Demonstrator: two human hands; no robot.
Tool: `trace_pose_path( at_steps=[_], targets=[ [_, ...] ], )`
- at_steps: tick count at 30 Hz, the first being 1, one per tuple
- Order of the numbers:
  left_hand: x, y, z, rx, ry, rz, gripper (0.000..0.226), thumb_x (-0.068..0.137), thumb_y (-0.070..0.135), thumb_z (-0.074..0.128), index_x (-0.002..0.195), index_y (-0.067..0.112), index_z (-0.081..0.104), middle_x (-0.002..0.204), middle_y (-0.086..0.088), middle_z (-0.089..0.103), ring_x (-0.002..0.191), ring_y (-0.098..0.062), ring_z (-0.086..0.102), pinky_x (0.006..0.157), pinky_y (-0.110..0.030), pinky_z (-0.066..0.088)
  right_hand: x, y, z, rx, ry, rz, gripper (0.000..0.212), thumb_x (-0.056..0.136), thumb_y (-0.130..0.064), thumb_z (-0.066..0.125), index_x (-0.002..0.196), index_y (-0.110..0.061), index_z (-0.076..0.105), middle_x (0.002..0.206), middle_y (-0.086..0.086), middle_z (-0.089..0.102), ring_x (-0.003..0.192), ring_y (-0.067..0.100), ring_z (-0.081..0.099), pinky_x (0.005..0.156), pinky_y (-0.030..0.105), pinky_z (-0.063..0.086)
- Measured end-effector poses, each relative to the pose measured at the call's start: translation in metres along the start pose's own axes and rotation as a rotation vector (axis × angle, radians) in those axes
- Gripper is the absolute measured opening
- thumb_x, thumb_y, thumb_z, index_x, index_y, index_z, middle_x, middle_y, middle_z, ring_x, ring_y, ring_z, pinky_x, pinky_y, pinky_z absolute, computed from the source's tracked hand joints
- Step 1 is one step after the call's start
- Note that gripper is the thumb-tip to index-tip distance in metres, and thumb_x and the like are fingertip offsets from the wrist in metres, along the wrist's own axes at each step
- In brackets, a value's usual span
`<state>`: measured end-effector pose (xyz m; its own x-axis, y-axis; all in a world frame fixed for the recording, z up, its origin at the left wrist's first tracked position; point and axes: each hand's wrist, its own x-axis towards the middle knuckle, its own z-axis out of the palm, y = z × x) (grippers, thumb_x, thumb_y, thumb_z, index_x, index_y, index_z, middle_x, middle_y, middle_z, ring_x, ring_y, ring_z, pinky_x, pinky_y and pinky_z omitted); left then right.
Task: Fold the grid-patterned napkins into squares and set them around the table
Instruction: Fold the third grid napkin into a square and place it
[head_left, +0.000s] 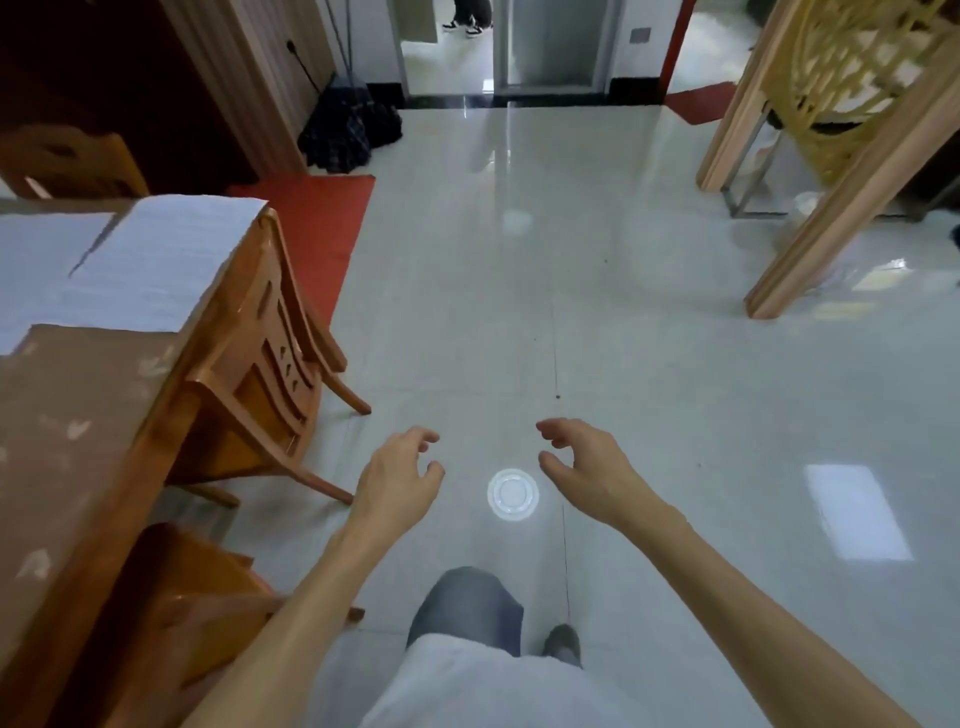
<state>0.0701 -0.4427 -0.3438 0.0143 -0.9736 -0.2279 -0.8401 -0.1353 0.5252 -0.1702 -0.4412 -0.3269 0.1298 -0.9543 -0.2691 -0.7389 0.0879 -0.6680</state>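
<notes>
Nearest me, the person's left hand (397, 480) and right hand (587, 467) reach out over the glossy floor tiles, fingers loosely curled, holding nothing. To their left stands the brown-clothed wooden table (78, 415), with an orange-brown slatted wooden chair (270, 364) pushed against it. Farther along its top lie the pale, flat-spread cloth napkins (156, 265), well apart from both hands. I'd judge them light, limp and easily creased, best pinched at two corners of one edge. Their grid blurs to faint lines, the leftmost is cut off by the frame, and I cannot tell how many there are.
</notes>
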Motion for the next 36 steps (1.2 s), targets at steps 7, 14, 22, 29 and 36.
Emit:
trace_pose_path(
  at_steps=[7,14,22,29,36],
  targets=[
    [0.09,-0.01,-0.011,-0.072,0.049,-0.171,0.036,0.095,0.022,0.059,0.13,0.022,0.057,0.125,0.0,0.063,0.11,-0.016,0.06,0.088,-0.027,0.048,0.133,-0.017,-0.015,-0.062,-0.121,-0.097,0.043,0.095,-0.025,0.056,0.138,-0.018,0.052,0.133,-0.001,0.059,0.118,0.012,0.057,0.1,0.024,0.042],
    [0.225,-0.029,-0.052,-0.17,0.101,-0.251,0.035,0.094,0.021,0.06,0.13,0.022,0.057,0.125,0.0,0.063,0.11,-0.015,0.061,0.092,-0.031,0.053,0.295,-0.073,-0.016,-0.134,-0.204,-0.145,0.043,0.096,-0.025,0.055,0.138,-0.018,0.052,0.134,-0.002,0.059,0.118,0.011,0.057,0.098,0.021,0.04],
    [0.354,-0.045,-0.124,-0.233,0.116,-0.294,0.036,0.098,0.023,0.058,0.134,0.025,0.054,0.131,0.004,0.059,0.117,-0.013,0.059,0.09,-0.022,0.05,0.452,-0.161,-0.016,-0.171,-0.264,-0.225,0.041,0.096,-0.025,0.054,0.137,-0.02,0.052,0.132,-0.003,0.059,0.117,0.01,0.056,0.097,0.02,0.04],
    [0.468,-0.073,-0.173,-0.284,0.205,-0.365,0.034,0.097,0.023,0.06,0.13,0.029,0.056,0.127,0.007,0.062,0.115,-0.009,0.058,0.093,-0.025,0.052,0.588,-0.219,-0.01,-0.186,-0.31,-0.315,0.043,0.096,-0.024,0.054,0.138,-0.019,0.052,0.133,-0.001,0.06,0.118,0.012,0.057,0.099,0.024,0.043],
    [0.61,-0.086,-0.227,-0.283,0.292,-0.405,0.034,0.092,0.016,0.062,0.124,0.024,0.061,0.12,0.003,0.065,0.109,-0.014,0.063,0.094,-0.035,0.055,0.753,-0.271,-0.028,-0.205,-0.339,-0.441,0.043,0.096,-0.023,0.054,0.138,-0.016,0.052,0.13,0.002,0.061,0.116,0.015,0.058,0.097,0.025,0.042]
  ],
)
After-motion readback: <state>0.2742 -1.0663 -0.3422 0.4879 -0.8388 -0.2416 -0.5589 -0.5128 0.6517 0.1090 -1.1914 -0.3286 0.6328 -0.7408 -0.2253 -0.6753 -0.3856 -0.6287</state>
